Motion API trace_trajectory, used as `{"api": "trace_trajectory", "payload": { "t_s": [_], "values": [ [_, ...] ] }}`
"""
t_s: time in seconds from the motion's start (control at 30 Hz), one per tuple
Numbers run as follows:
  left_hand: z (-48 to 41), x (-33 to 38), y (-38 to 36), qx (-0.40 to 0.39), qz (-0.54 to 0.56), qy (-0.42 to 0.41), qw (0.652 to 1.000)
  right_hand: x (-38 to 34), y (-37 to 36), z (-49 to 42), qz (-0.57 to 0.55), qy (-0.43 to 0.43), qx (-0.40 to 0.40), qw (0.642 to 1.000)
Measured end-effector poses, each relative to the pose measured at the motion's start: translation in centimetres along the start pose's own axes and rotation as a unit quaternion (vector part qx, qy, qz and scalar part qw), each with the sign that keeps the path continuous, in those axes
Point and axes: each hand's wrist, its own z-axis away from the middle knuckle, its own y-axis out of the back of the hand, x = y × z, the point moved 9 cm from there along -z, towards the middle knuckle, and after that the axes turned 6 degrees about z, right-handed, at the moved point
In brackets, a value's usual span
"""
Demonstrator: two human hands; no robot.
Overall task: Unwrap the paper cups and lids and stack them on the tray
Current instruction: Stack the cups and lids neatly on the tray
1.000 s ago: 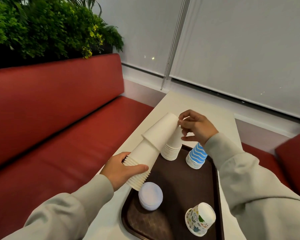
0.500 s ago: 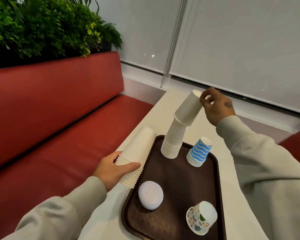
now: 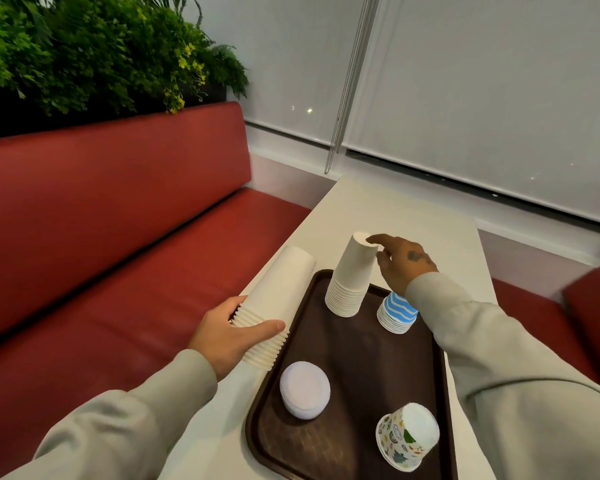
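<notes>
Cup stacks [image 3: 397, 315] and lids [image 3: 304, 394] stand on our tray [image 3: 361, 358]. Our left hand [image 3: 232, 337] grips one unplaced stack [image 3: 278, 299]; our right hand [image 3: 404, 265] touches the tallest [image 3: 352, 282], fingers [image 3: 376, 239] loose.

No text, brand or number legible anywhere. Printed cup [image 3: 407, 436]: small drawings only, no lettering made out. Dark mark on back of right hand [image 3: 404, 268], possibly a tattoo, too blurred to read.

Left of the grip, a red bench [image 3: 118, 220] under green plants [image 3: 84, 46]; beyond, white blinds [image 3: 482, 98] cover the windows.
</notes>
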Motion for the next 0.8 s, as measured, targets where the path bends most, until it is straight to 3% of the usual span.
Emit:
{"api": "trace_trajectory", "payload": {
  "t_s": [0.1,0.2,0.27,0.6,0.73,0.8],
  "values": [
    [0.0,0.7,-0.7,-0.009,-0.011,-0.012,1.000,-1.8,0.9,1.1,-0.164,0.032,-0.016,0.986],
    [0.0,1.3,-1.6,-0.019,-0.016,-0.024,0.999,-4.6,0.3,2.9,-0.296,0.069,-0.149,0.941],
    [0.1,1.7,-2.4,-0.030,-0.020,-0.033,0.999,-5.7,0.3,3.8,-0.331,0.089,-0.191,0.920],
    [0.5,1.9,-3.4,-0.070,-0.018,-0.046,0.996,-6.0,1.5,4.3,-0.369,0.112,-0.153,0.910],
    [0.5,1.5,-3.1,-0.064,-0.024,-0.047,0.997,-4.3,4.0,2.9,-0.418,0.070,-0.103,0.900],
    [0.5,1.3,-2.8,-0.056,-0.016,-0.047,0.997,-4.1,4.4,2.7,-0.394,0.080,-0.116,0.908]
  ]
}}
